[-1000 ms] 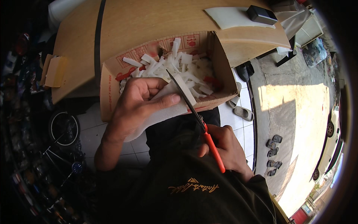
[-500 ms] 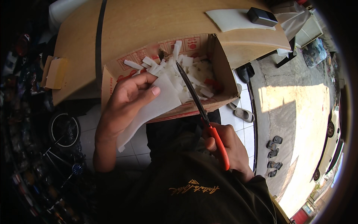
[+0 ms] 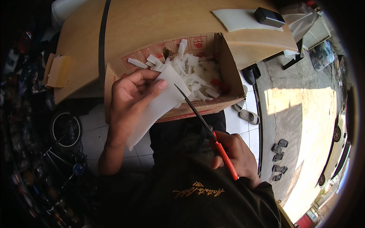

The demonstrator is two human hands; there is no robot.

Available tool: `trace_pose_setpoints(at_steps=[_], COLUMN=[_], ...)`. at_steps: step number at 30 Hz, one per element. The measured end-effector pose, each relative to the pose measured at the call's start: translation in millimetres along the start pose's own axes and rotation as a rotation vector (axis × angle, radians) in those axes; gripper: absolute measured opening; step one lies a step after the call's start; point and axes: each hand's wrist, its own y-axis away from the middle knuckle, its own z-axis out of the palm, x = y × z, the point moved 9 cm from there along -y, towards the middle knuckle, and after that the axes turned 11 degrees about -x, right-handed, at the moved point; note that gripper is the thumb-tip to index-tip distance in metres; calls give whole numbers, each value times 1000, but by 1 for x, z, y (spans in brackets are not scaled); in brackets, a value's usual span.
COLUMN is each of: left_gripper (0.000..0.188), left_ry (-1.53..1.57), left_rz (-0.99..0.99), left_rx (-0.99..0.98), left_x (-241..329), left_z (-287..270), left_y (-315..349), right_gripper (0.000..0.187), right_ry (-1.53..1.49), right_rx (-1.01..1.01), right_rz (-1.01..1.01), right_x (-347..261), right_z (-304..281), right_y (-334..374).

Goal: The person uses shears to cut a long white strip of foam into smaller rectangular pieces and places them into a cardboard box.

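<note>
Over the near box rim (image 3: 224,105), scissors (image 3: 208,130) cross the white sheet (image 3: 159,100), tabletop (image 3: 133,22) beyond

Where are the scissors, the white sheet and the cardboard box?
Scissors (image 3: 210,131), head view: around the pivot.
White sheet (image 3: 162,103), head view: middle of its broad face.
Cardboard box (image 3: 230,69), head view: inner side of its right wall.

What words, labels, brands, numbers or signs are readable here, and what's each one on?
Dark shirt: gold script lettering and a small emblem, large enough to make out, though I won't copy words.
Cardboard box: red printed panels, too small or blurred to read.
White sheet and scissors: no writing visible.
</note>
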Motion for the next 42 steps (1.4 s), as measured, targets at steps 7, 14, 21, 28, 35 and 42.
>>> trace_pose_setpoints(at_steps=[7,14,21,28,35,42], left_gripper=[20,26,20,19,16,21], left_ry=[-19,10,-67,-93,-100,-174], left_rz=[-27,-23,-108,-116,-145,-165], left_rx=[-33,-15,-119,-107,-205,-281], left_x=[-2,0,1,-4,-8,-11], left_z=[4,5,5,7,16,14], left_y=[-2,-3,4,6,3,-2], right_gripper=[65,36,17,53,68,75], right_ry=[-27,-29,-44,-43,-32,23], right_rx=[32,119,159,116,56,118], right_rz=[4,5,31,33,-44,43], right_x=[-5,-8,-9,-5,-9,-14], right_z=[-3,-5,-8,-4,-2,-6], right_y=[-4,-5,-5,-5,-7,-13])
